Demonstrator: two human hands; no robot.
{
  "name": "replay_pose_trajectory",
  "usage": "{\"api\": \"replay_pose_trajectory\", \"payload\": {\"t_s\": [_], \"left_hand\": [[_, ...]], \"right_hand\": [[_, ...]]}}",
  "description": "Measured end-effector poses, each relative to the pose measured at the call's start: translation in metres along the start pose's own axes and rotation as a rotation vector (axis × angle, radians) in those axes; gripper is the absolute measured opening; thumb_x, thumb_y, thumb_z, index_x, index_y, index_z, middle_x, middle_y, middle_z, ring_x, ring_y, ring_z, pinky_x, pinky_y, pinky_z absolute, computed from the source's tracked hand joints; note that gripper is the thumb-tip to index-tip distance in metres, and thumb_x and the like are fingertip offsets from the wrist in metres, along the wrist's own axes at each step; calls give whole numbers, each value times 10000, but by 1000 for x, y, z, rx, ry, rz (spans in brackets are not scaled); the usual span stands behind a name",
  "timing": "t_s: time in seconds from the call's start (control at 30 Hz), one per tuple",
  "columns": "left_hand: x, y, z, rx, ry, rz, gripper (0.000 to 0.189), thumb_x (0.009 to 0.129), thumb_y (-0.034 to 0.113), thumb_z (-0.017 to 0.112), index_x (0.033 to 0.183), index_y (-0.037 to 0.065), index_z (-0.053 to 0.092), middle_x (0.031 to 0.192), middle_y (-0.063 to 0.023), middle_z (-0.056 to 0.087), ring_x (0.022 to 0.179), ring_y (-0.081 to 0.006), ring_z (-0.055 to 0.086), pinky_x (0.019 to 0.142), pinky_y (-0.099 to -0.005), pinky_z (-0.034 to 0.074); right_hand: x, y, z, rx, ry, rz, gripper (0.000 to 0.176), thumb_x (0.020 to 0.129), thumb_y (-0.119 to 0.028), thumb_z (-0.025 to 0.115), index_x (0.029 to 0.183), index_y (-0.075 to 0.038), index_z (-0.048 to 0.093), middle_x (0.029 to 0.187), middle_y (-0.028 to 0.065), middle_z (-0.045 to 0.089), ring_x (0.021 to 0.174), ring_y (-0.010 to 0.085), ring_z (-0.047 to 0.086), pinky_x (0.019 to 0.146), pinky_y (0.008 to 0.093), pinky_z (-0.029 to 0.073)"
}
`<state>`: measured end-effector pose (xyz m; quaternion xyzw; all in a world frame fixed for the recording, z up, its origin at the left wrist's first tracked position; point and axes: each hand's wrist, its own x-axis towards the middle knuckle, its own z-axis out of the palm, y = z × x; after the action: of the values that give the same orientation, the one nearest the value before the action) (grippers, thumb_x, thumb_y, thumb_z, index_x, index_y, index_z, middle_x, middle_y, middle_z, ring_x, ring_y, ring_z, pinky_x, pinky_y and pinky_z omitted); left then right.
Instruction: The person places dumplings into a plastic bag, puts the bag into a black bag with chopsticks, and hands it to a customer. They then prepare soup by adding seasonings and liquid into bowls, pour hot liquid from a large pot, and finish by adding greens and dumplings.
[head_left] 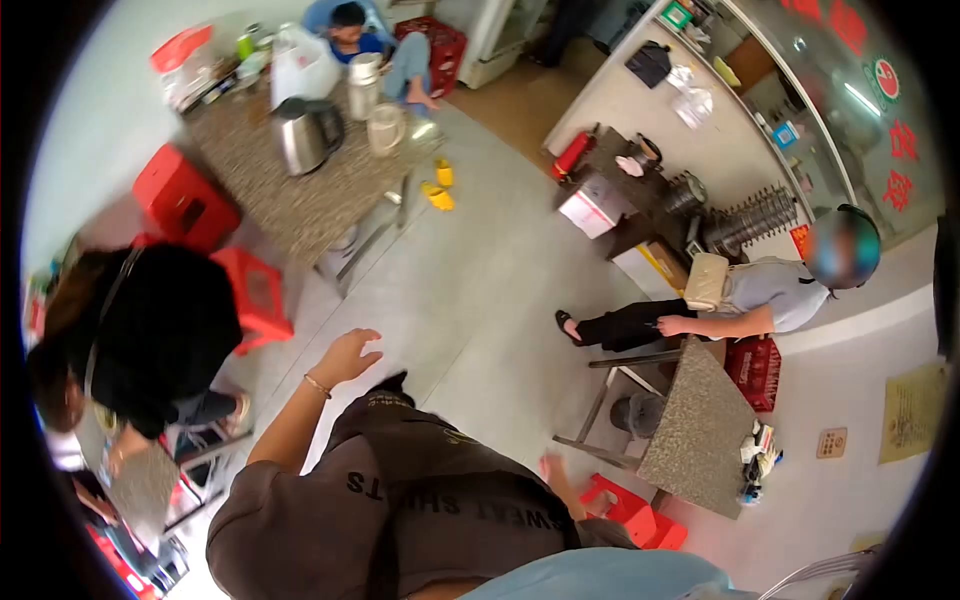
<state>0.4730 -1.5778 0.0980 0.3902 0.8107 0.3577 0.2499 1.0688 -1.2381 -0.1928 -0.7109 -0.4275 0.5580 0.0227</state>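
My left hand (350, 357), with a bracelet at the wrist, hangs in front of my dark sweatshirt (400, 490) above the grey floor. Its fingers are apart and it holds nothing. My right hand (556, 472) hangs low on the other side of my body, near a red stool (632, 512) and a speckled table (695, 430). That hand is small and smeared, so its fingers cannot be made out. No object shows in or against either hand.
A speckled table (235, 150) bears a steel kettle (302, 135); a seated child (365, 45) is behind it. Red stools (262, 300) stand close by. A person in black (165, 330) sits left; a helmeted person (770, 295) is at right. Yellow slippers (438, 196) lie on the floor.
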Motion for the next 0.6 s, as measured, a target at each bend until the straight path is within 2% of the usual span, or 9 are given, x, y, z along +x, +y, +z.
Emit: {"api": "replay_pose_trajectory", "payload": {"t_s": [0.07,0.13,0.2,0.23,0.3,0.33,0.47,0.57,0.6], "left_hand": [[115,59,-9,-74,-56,87,351,791,255,645,1076,56,592,1039,-169,608,915,-309,590,802,-384,473],[222,95,-3,-131,-109,175,357,794,257,642,1082,55,585,1038,-169,607,923,-316,584,808,-387,469],[329,113,18,-138,-203,455,378,799,268,639,1107,60,571,1032,-166,605,941,-326,575,814,-392,464],[385,115,24,-131,-210,482,378,799,268,639,1107,60,571,1032,-166,605,941,-326,575,814,-392,464],[473,122,44,-7,-461,376,389,806,277,635,1122,63,558,1020,-165,605,940,-331,574,816,-396,464],[514,128,52,21,-482,398,388,810,283,631,1120,63,558,1021,-163,606,947,-330,573,820,-397,464],[673,169,35,-70,-556,396,423,832,316,615,1140,34,553,1060,-173,603,965,-325,582,841,-386,466],[789,180,-1,-279,-585,171,446,841,287,630,1172,5,532,1085,-173,602,991,-282,590,839,-345,478],[832,189,-23,-334,-496,116,445,834,256,648,1173,-5,529,1073,-153,613,975,-245,602,829,-329,485]], "right_hand": [[-38,-26,4,-140,5,183,146,881,-231,508,837,-101,557,761,46,554,641,181,525,615,304,429],[-32,-73,27,-174,-37,240,167,882,-251,502,873,-95,561,816,61,557,702,200,524,657,321,424],[4,-135,60,-214,-89,244,195,883,-270,497,909,-89,565,871,77,559,763,220,523,700,339,419],[30,-171,75,-242,-112,235,212,883,-280,494,927,-86,567,898,85,560,794,230,522,721,348,417],[91,-252,104,-327,-160,181,247,884,-299,489,963,-80,572,953,101,562,855,249,521,763,366,412],[123,-304,118,-376,-188,141,266,884,-309,486,981,-77,574,980,109,563,885,259,520,784,375,409],[276,-589,174,-644,-223,-171,345,885,-347,475,1053,-65,582,1090,141,567,1008,299,517,869,411,400],[378,-898,245,-633,-138,-611,407,886,-376,467,1107,-56,588,1172,165,570,1099,328,515,932,437,392],[409,-1006,270,-491,-166,-797,383,878,-357,487,1070,-47,603,1118,179,595,1050,345,548,892,434,425]]}}
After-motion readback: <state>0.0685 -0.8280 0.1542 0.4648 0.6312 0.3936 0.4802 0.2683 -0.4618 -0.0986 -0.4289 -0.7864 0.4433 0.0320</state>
